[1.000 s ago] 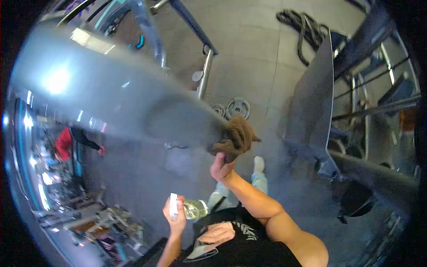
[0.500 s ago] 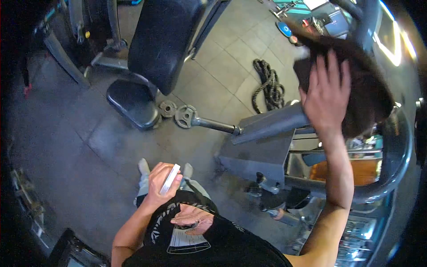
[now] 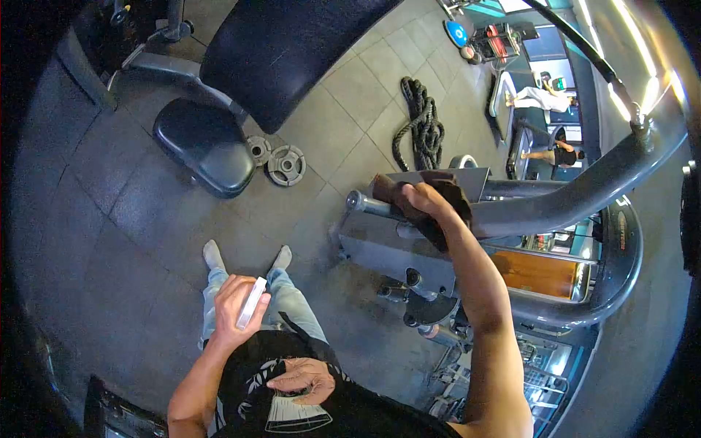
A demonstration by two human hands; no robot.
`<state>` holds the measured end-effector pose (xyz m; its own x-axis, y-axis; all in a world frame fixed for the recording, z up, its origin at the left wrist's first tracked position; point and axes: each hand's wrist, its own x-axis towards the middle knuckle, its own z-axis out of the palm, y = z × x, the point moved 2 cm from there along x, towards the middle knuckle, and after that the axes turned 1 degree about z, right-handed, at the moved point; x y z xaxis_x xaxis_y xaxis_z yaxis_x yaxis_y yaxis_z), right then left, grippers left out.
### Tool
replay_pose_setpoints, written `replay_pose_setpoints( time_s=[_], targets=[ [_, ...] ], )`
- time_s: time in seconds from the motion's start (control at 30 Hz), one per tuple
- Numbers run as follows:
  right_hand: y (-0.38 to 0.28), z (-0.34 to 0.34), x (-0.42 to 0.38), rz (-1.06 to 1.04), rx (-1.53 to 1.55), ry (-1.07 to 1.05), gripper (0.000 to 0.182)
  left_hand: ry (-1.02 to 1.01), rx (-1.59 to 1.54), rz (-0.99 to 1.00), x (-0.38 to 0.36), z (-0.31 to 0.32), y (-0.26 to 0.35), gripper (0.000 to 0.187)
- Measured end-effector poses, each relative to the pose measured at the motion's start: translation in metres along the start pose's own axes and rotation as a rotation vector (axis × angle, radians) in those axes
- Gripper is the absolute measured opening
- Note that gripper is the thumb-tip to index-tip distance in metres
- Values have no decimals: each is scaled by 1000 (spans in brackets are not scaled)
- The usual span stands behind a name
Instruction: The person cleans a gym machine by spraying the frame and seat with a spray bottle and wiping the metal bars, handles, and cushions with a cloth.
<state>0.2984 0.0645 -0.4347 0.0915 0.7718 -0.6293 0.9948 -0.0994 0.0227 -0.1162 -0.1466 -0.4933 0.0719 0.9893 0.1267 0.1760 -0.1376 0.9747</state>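
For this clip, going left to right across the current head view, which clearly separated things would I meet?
Black padded seat → larger round grey metal weight plate → dark brown cloth in the right hand → orange-brown panel.

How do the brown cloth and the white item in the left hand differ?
The brown cloth is dark and bunched; the white item is pale and straight-edged. The right hand has the cloth against a grey metal peg, while the left hand holds the white item in front of the body. Both are hand-held.
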Motion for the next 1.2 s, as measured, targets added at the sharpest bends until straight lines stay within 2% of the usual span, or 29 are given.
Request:
replay_pose_setpoints(
  time_s=[0.07,0.13,0.23,0.27,0.33,0.37,0.4,0.43,0.53,0.57,0.63,0.7,0.73,0.8,0.87,0.9,0.97,1.03,1.07,1.13,1.2],
  targets=[
    [2,11,11,-44,122,-155,55,-15,1,2,-2,-4,0,15],
    [-16,25,35,92,42,-301,52,-14,5,-10,-1,-8,2,15],
    [-20,35,59,77,-224,-440,52,15,6,-20,1,-15,1,14],
    [-24,28,47,228,-141,-423,54,30,-1,-22,1,-18,0,15],
    [4,30,31,115,-146,-148,57,40,-32,-55,1,-23,-2,15],
    [-5,20,10,59,-148,-5,59,44,-47,-66,1,-25,-5,16],
    [-14,16,-15,125,-268,103,57,32,-38,-61,1,-25,-8,16],
    [-20,14,-40,-6,-362,205,50,31,-36,-63,3,-26,-7,17],
    [-23,31,-102,-91,-753,469,48,12,-19,-67,5,-28,-5,18],
    [-12,45,-115,-255,-243,511,50,32,-14,-53,6,-29,-6,16],
    [25,82,-124,-431,-209,589,53,68,-21,-28,4,-26,-7,13],
    [54,121,-123,-418,-1154,587,53,51,-24,-30,-2,-23,-12,15],
    [45,121,-120,-369,-1039,520,51,47,-22,-35,0,-22,-12,15],
    [-2,83,-129,-109,-458,379,49,10,-25,-51,1,-19,-11,16],
    [-39,27,-148,116,-22,369,47,-33,-15,-8,4,-13,-8,16],
    [-49,-5,-161,121,140,417,47,-52,-8,16,6,-11,-6,16],
    [-35,-61,-180,-120,222,653,54,-99,-19,50,10,-5,-1,16],
    [12,-90,-182,-47,-957,841,55,-130,-15,77,12,-2,7,16],
    [-15,-132,-197,219,-749,584,55,-139,-9,90,12,0,12,16],
    [-37,-170,-220,363,-696,442,55,-150,-8,113,15,5,17,14],
    [-25,-168,-218,140,-1050,682,56,-133,-11,129,16,6,20,13]
  ],
)
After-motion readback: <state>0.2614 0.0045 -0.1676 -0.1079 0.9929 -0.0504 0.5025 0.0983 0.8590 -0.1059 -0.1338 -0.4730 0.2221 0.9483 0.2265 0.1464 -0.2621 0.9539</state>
